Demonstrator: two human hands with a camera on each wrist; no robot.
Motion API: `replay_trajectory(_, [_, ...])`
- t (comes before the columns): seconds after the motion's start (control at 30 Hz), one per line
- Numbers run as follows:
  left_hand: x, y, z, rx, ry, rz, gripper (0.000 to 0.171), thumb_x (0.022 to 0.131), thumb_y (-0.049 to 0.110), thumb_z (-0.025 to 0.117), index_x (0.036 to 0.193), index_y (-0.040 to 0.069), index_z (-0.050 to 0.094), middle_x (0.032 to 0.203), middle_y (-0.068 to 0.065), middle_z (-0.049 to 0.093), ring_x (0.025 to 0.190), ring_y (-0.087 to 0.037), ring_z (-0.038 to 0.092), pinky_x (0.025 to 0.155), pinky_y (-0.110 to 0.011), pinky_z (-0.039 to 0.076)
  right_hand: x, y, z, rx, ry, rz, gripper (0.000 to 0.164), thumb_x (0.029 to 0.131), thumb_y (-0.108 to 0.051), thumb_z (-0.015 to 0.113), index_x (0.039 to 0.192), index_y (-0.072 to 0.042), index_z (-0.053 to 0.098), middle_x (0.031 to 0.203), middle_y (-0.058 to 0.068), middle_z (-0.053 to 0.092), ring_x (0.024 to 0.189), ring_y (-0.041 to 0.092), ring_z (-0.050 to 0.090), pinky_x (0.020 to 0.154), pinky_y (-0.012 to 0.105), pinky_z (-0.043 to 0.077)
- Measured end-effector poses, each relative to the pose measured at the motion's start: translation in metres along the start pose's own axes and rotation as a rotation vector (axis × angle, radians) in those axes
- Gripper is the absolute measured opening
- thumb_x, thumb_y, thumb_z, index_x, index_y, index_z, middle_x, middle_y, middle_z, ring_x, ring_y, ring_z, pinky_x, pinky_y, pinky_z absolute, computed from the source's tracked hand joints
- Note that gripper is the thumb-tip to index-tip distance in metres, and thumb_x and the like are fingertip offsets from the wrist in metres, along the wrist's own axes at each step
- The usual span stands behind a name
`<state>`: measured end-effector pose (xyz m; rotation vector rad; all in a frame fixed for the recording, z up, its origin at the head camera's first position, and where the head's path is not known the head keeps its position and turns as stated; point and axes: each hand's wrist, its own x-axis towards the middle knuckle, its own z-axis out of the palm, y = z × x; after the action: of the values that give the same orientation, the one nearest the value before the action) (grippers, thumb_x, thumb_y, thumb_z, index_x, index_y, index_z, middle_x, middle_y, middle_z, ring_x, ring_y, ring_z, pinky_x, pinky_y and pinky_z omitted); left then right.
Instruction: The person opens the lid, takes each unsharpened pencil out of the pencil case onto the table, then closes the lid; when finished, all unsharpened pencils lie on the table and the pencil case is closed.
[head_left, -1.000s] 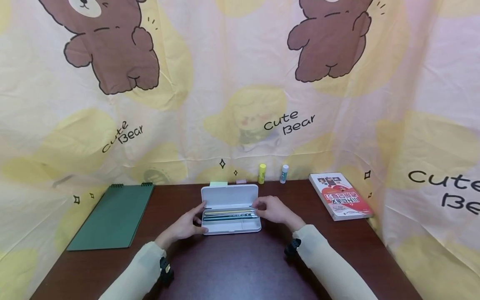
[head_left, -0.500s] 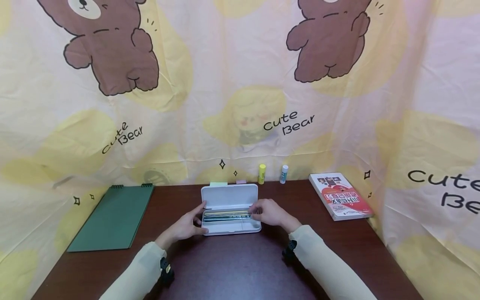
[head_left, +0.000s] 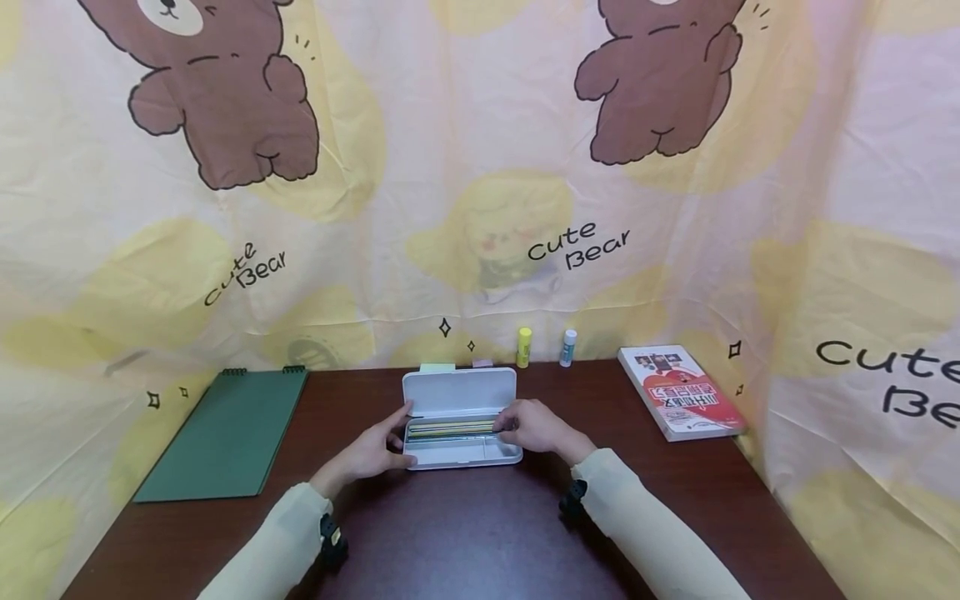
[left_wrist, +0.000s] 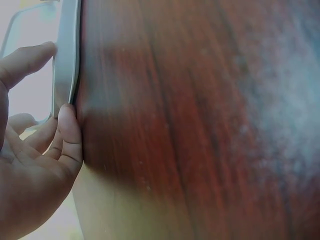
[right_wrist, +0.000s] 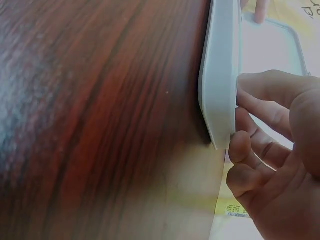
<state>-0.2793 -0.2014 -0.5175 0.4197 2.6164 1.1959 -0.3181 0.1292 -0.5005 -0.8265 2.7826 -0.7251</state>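
Observation:
A white pencil case lies with its lid raised on the dark wooden table. Several slim pencils lie lengthwise in its back compartment. My left hand grips the case's left end, thumb at the front corner and fingers around the side. In the left wrist view that hand is against the case wall. My right hand pinches the pencils' right ends with thumb and forefinger, which hide those ends. From the right wrist, the hand's thumb and forefinger dip behind the case wall.
A green spiral pad lies at the left and a thick red-and-white book at the right. A yellow glue stick and a white-and-blue one stand at the back. Behind the lid, sticky notes show. A patterned curtain borders the table.
My right hand has moved slightly left, further into the pencil case. The pencils have shifted, with more yellow showing among them. The left hand and the case have stayed in place.

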Motion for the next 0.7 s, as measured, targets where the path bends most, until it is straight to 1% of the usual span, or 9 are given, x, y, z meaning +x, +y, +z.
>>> replay_trajectory(0.13, [0.0003,-0.0005,0.001,0.01,0.006,-0.008,0.1,0.08,0.024,0.084,0.16,0.024,0.023,0.144,-0.014,0.054,0.1,-0.019,0.058,0.077,-0.031,0.048,0.0003,-0.0006,0.0002,-0.003,-0.002,0.004,0.007,0.089,-0.017,0.074,0.094,-0.019,0.078,0.09,-0.008,0.071,0.081,0.011,0.057,0.08,0.033,0.05])
replay_trajectory(0.3, [0.0002,-0.0004,0.0011,0.007,0.01,-0.019,0.101,0.079,0.024,0.084,0.16,0.025,0.024,0.144,-0.014,0.054,0.099,-0.019,0.057,0.079,-0.032,0.047,0.0003,-0.0022,-0.0006,-0.012,-0.008,0.007,0.006,0.089,-0.016,0.074,0.094,-0.018,0.078,0.088,-0.008,0.071,0.079,0.01,0.056,0.076,0.031,0.049])
replay_trajectory(0.43, [0.0003,-0.0002,0.0006,0.007,0.004,-0.008,0.101,0.08,0.023,0.084,0.16,0.024,0.023,0.145,-0.015,0.053,0.099,-0.019,0.058,0.079,-0.032,0.047,0.0003,-0.004,-0.0017,0.003,-0.019,0.031,0.005,0.088,-0.016,0.075,0.091,-0.019,0.076,0.085,-0.008,0.07,0.078,0.01,0.057,0.075,0.031,0.05])
replay_trajectory(0.6, [0.0001,0.0002,0.0005,0.009,0.0,0.006,0.1,0.08,0.022,0.083,0.16,0.023,0.023,0.146,-0.015,0.053,0.099,-0.019,0.058,0.079,-0.032,0.048,0.0006,-0.0042,-0.0028,0.017,-0.029,0.033,0.006,0.089,-0.015,0.074,0.092,-0.02,0.076,0.085,-0.008,0.07,0.077,0.01,0.058,0.075,0.032,0.052])
replay_trajectory(0.7, [0.0002,-0.0005,0.0,0.008,-0.001,0.005,0.1,0.081,0.023,0.083,0.16,0.024,0.023,0.146,-0.015,0.053,0.099,-0.019,0.058,0.079,-0.032,0.048,0.0004,-0.004,-0.0031,0.021,-0.031,0.045,0.006,0.088,-0.015,0.075,0.092,-0.02,0.077,0.085,-0.009,0.07,0.077,0.01,0.058,0.075,0.031,0.052])
